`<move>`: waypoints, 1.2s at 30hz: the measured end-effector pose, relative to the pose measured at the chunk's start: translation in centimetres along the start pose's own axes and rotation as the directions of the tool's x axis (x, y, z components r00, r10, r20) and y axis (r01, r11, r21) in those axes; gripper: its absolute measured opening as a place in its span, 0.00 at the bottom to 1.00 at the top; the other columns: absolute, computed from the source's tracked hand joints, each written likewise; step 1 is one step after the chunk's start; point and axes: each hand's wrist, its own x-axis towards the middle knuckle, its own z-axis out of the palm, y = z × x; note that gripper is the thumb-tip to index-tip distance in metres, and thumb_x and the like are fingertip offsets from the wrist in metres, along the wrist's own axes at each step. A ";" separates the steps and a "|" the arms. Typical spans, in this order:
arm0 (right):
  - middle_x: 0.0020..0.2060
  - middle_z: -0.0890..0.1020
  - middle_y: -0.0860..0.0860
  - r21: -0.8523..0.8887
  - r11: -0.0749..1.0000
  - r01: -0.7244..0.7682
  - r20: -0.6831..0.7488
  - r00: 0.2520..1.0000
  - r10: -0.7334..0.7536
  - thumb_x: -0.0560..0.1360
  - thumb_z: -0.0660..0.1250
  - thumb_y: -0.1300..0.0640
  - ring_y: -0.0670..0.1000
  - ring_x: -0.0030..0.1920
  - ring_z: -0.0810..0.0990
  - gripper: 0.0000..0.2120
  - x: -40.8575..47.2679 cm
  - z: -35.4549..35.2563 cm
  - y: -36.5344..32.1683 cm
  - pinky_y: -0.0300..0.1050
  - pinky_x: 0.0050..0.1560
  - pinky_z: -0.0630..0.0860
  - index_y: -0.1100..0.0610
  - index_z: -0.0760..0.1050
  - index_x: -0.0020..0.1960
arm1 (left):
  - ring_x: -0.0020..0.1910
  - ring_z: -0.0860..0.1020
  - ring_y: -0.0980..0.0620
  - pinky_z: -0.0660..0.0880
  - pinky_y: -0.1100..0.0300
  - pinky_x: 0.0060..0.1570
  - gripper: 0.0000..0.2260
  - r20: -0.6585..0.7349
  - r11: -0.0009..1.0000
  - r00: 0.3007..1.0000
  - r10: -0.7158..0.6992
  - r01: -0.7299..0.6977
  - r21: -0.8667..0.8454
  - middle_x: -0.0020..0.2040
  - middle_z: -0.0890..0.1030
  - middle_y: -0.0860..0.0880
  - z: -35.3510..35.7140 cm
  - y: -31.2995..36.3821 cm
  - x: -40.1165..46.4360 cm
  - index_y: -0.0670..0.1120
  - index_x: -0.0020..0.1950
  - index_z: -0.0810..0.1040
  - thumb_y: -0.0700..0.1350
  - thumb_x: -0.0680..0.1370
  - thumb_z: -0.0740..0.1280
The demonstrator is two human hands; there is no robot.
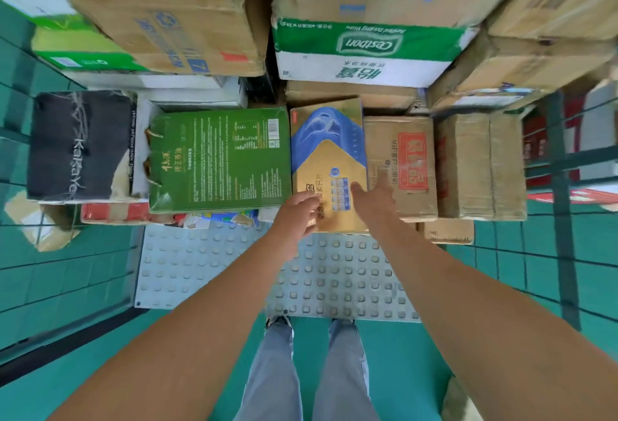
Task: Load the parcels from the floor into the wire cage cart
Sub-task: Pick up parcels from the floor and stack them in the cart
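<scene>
A gold and blue box (329,150) lies flat among the stacked parcels in the wire cage cart (561,153). My left hand (297,211) is at the box's near left corner, fingers curled onto its face. At the near right edge of the box my right hand (374,195) has its fingers spread, reaching partly over the brown carton with a red label (406,166). A green box (217,160) lies directly left of the gold box, touching it.
A black bag (77,146) stands at the left and a taped brown carton (481,166) at the right. Behind them a green and white Cestbon case (368,53) and large cartons (174,13) are stacked. A grey studded plate (200,270) lies in front. One cardboard parcel (459,400) sits on the teal floor by my right leg.
</scene>
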 end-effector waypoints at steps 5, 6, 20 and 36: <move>0.56 0.75 0.54 0.344 0.924 -0.164 0.133 0.983 0.125 0.80 0.62 0.50 0.47 0.46 0.79 0.13 -8.6 -4.1 1.3 0.45 0.47 0.74 0.55 0.73 0.62 | 0.63 0.77 0.49 0.79 0.50 0.64 0.12 0.058 0.998 0.997 0.059 -0.060 0.013 0.63 0.78 0.50 -1.2 2.4 -7.2 0.50 0.66 0.79 0.45 0.84 0.66; 0.50 0.75 0.53 0.412 0.891 -0.191 0.148 0.979 0.142 0.80 0.61 0.51 0.45 0.42 0.77 0.10 -10.6 -5.1 1.7 0.42 0.43 0.73 0.56 0.74 0.56 | 0.62 0.78 0.49 0.78 0.50 0.64 0.11 0.079 0.998 0.995 0.067 -0.068 0.011 0.62 0.79 0.49 -1.2 2.8 -8.7 0.50 0.66 0.79 0.45 0.84 0.65; 0.62 0.82 0.50 0.849 0.528 -0.035 -0.038 0.991 0.126 0.83 0.62 0.42 0.52 0.64 0.79 0.21 -34.5 -14.4 11.0 0.53 0.72 0.72 0.53 0.76 0.69 | 0.61 0.80 0.46 0.78 0.53 0.57 0.07 0.478 0.970 0.872 0.106 -0.196 0.142 0.63 0.81 0.46 1.8 0.2 -25.1 0.52 0.60 0.80 0.45 0.82 0.68; 0.58 0.85 0.53 0.942 0.205 0.267 -0.333 0.832 0.443 0.80 0.66 0.40 0.53 0.60 0.83 0.19 -57.1 -14.8 42.7 0.52 0.64 0.78 0.54 0.81 0.60 | 0.63 0.81 0.45 0.75 0.45 0.69 0.13 0.767 0.819 0.638 -0.070 -0.402 0.409 0.62 0.82 0.47 12.8 -21.9 -42.7 0.50 0.68 0.77 0.50 0.84 0.65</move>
